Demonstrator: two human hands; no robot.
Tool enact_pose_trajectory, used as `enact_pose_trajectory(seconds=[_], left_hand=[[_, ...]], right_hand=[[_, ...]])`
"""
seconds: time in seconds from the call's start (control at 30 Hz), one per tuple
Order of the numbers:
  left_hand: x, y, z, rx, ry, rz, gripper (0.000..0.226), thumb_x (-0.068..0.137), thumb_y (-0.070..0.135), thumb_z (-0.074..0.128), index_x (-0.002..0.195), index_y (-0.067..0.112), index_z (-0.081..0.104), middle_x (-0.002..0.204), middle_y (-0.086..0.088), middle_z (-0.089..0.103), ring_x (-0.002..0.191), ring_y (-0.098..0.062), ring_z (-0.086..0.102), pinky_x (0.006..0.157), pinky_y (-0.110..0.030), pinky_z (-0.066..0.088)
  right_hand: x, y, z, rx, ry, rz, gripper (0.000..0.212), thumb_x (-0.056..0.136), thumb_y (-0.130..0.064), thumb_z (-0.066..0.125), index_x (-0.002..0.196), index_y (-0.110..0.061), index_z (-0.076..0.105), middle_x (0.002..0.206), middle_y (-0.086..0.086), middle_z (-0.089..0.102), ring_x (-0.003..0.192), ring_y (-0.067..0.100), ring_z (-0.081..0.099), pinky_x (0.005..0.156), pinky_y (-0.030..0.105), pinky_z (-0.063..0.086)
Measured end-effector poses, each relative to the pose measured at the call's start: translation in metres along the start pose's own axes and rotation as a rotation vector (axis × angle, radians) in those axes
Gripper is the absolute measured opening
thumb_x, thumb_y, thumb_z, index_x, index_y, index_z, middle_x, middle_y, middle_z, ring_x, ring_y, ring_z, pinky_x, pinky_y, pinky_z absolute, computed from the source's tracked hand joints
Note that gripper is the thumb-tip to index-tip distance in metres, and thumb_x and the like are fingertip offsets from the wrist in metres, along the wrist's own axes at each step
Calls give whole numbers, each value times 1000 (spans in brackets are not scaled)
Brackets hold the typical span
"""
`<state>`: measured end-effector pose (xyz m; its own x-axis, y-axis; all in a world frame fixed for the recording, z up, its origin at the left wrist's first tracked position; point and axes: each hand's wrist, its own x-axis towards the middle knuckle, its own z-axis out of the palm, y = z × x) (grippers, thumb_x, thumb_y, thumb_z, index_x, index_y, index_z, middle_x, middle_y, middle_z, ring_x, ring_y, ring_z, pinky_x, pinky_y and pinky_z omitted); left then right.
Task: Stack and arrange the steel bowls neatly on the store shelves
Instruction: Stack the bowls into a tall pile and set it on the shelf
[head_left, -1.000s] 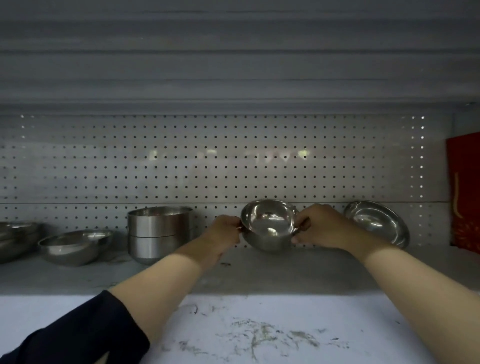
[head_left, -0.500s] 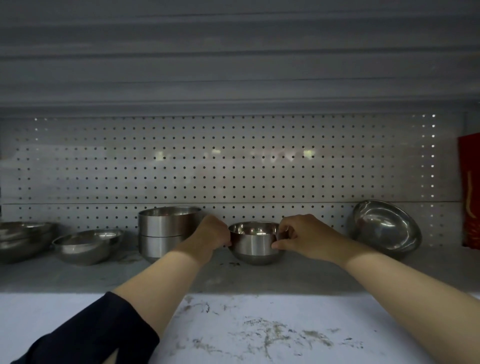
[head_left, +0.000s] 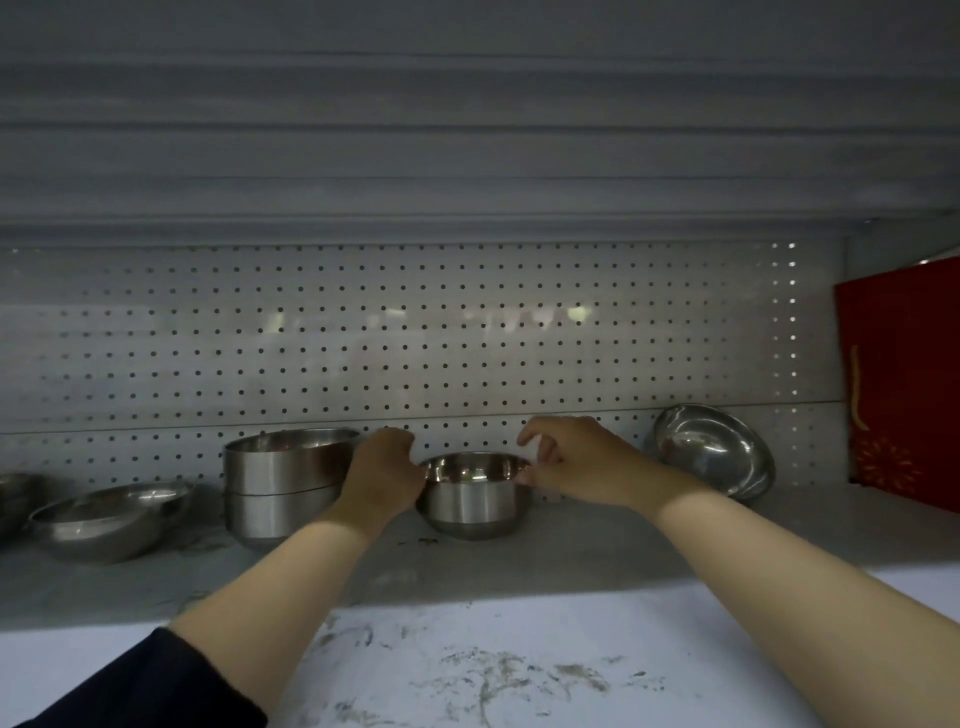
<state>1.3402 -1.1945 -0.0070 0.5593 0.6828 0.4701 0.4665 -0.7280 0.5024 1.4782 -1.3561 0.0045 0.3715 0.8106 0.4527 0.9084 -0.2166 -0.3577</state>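
Upright on the shelf (head_left: 597, 551), a small steel bowl (head_left: 474, 496) is flanked by both hands. Its left side is touched by the curled left hand (head_left: 382, 475); whether it is gripped cannot be told. Its right rim is pinched by the right hand (head_left: 576, 460). Two stacked bowls (head_left: 283, 483) stand just left.

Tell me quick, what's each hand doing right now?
Left hand: fingers curled against the small bowl's left side, gripping it.
Right hand: fingers loosely curled at the bowl's right rim; grip cannot be told.
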Motion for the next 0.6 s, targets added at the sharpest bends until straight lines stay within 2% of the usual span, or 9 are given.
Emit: enact_pose_trajectory(seconds=[0.07, 0.13, 0.2, 0.3, 0.37, 0.43, 0.5, 0.53, 0.6], left_hand=[[-2, 3, -2, -76, 86, 67, 51, 84, -5, 54, 134, 6, 46, 135, -11, 51, 125, -22, 48, 105, -28, 37], [-8, 16, -9, -225, 134, 146, 62, 81, -13, 52, 137, 10, 42, 138, -7, 49, 127, -19, 47, 100, -21, 35], [-15, 34, -17, -312, 224, 265, 59, 83, -12, 52, 135, 13, 45, 135, -2, 52, 121, -13, 49, 93, -13, 34], [-26, 72, -20, -400, 310, 403, 52, 85, -6, 53, 131, 16, 49, 129, 2, 56, 109, -3, 49, 87, -7, 33], [-30, 98, -10, -399, 178, 429, 54, 85, -7, 51, 134, 17, 46, 133, 1, 53, 117, -7, 49, 94, -12, 33], [-30, 124, 13, -351, -37, 399, 62, 84, -10, 46, 139, 18, 40, 140, -1, 46, 128, -15, 44, 100, -18, 32], [-30, 146, 43, -275, -178, 369, 64, 83, -11, 44, 141, 14, 36, 145, -4, 40, 134, -19, 37, 110, -24, 30], [-30, 153, 58, -245, -214, 349, 62, 84, -10, 44, 141, 12, 36, 146, -6, 38, 136, -19, 34, 113, -27, 28], [-27, 162, 87, -210, -254, 278, 53, 88, -6, 45, 139, 8, 38, 146, -8, 38, 136, -20, 34, 111, -26, 27]], right_hand=[[0, -7, -26, 64, 132, 8, 38, 84, -35, 66, 119, -27, 54, 104, -4, 58, 91, 10, 59, 71, 18, 46], [-3, -11, -56, 173, 318, 18, 32, 84, -34, 66, 115, -31, 55, 102, -9, 59, 85, 4, 59, 60, 15, 46], [-10, -7, -85, 220, 491, 12, 26, 84, -31, 66, 108, -31, 58, 97, -12, 60, 83, 3, 60, 57, 14, 45], [-28, 24, -111, 183, 604, 47, 21, 84, -23, 66, 103, -27, 60, 101, -8, 59, 88, 8, 58, 67, 20, 47], [-37, 53, -116, 110, 617, 145, 23, 84, -19, 64, 106, -25, 58, 110, -4, 56, 94, 12, 55, 72, 23, 44], [-45, 85, -108, 3, 606, 269, 32, 83, -15, 66, 113, -22, 56, 119, 1, 49, 100, 15, 50, 75, 22, 39], [-54, 114, -93, -104, 539, 389, 37, 82, -16, 68, 116, -19, 55, 125, 6, 45, 104, 20, 50, 81, 24, 41], [-58, 126, -87, -154, 484, 439, 33, 83, -17, 67, 114, -17, 56, 126, 9, 46, 102, 23, 53, 84, 27, 44], [-62, 142, -80, -220, 406, 509, 22, 88, -16, 61, 110, -16, 59, 125, 13, 48, 89, 22, 56, 79, 28, 45]])
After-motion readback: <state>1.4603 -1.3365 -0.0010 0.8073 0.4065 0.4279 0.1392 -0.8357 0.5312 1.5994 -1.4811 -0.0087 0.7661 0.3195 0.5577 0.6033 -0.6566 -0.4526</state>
